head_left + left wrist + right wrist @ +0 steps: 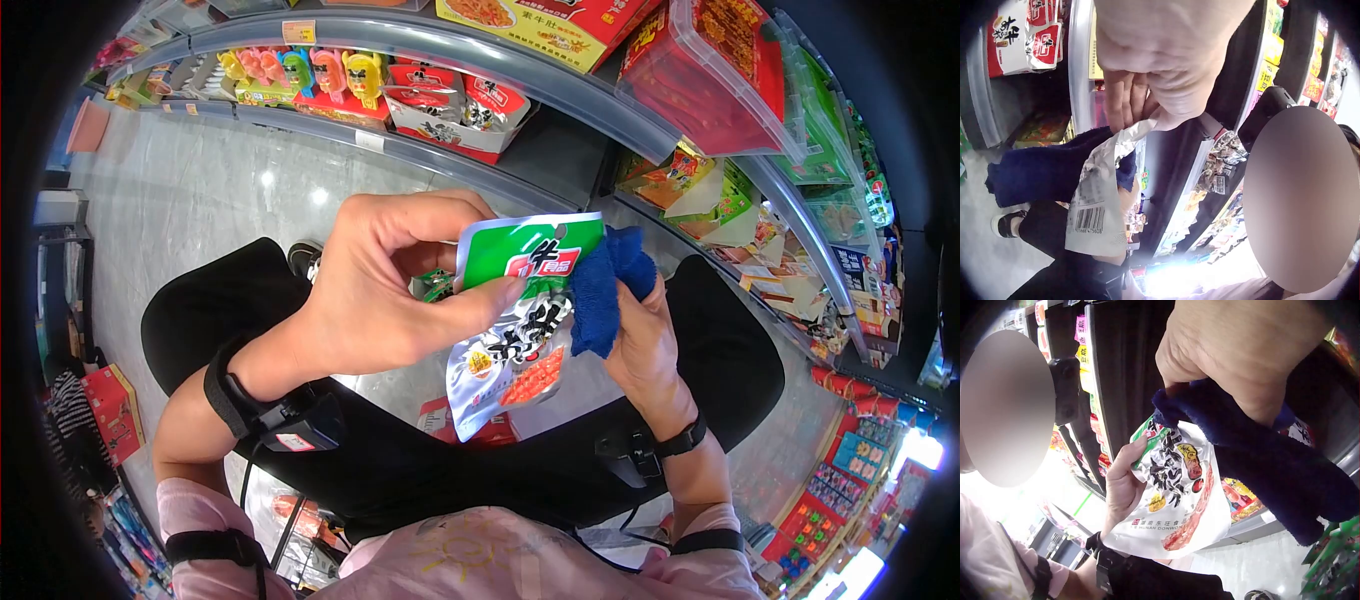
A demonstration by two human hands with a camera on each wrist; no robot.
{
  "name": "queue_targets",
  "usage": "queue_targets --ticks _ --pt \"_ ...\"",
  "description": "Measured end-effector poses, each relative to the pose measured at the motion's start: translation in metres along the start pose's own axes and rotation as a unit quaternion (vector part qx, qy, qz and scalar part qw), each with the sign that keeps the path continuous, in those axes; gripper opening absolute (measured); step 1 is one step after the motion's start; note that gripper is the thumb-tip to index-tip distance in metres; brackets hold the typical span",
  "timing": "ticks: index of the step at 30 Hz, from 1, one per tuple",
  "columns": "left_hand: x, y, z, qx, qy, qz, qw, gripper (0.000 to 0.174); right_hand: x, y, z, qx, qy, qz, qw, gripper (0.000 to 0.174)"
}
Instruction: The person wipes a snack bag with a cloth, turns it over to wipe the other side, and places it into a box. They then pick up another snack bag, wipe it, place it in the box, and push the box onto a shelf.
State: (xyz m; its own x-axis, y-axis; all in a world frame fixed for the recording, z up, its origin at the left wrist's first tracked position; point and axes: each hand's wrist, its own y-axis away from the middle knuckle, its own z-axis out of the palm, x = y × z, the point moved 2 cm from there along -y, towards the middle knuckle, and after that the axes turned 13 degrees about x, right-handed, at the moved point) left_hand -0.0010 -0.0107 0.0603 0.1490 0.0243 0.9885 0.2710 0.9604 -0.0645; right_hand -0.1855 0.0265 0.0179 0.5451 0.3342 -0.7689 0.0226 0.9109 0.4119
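Observation:
My left hand (365,285) pinches a silver and green snack packet (535,345) near its upper left, thumb on the printed front. The packet is upright in front of the lap, and its back with a barcode (1090,219) shows in the left wrist view. A dark blue cloth (597,300) lies over the packet's right edge in the head view. My right hand (645,345) grips this cloth, its fingers partly hidden behind it. In the right wrist view, the cloth (1260,450) hangs from that hand across the packet's top corner.
Ahead, a shelf edge (370,142) carries an open carton of red and white packets (455,110) and colourful figure-shaped items (328,75). A clear-walled red bin (705,75) juts from the upper shelf at right. A red box (115,412) stands at far left.

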Motion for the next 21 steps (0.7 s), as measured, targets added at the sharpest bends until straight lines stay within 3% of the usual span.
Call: queue_targets --ticks 11,16,21 --pt "0.0003 0.0011 0.0006 0.019 -0.023 -0.001 1.0 0.009 -0.001 0.0007 0.0033 -0.008 0.012 0.006 1.0 0.012" --pt "-0.0031 0.0005 -0.0005 0.004 0.009 -0.027 1.0 0.006 -0.0016 0.0023 0.007 0.063 0.05 -0.061 0.995 0.01" --pt "-0.0038 -0.0005 -0.0014 -0.01 0.024 -0.035 0.999 0.008 -0.0014 0.0018 0.0028 0.037 0.058 -0.069 0.995 0.009"
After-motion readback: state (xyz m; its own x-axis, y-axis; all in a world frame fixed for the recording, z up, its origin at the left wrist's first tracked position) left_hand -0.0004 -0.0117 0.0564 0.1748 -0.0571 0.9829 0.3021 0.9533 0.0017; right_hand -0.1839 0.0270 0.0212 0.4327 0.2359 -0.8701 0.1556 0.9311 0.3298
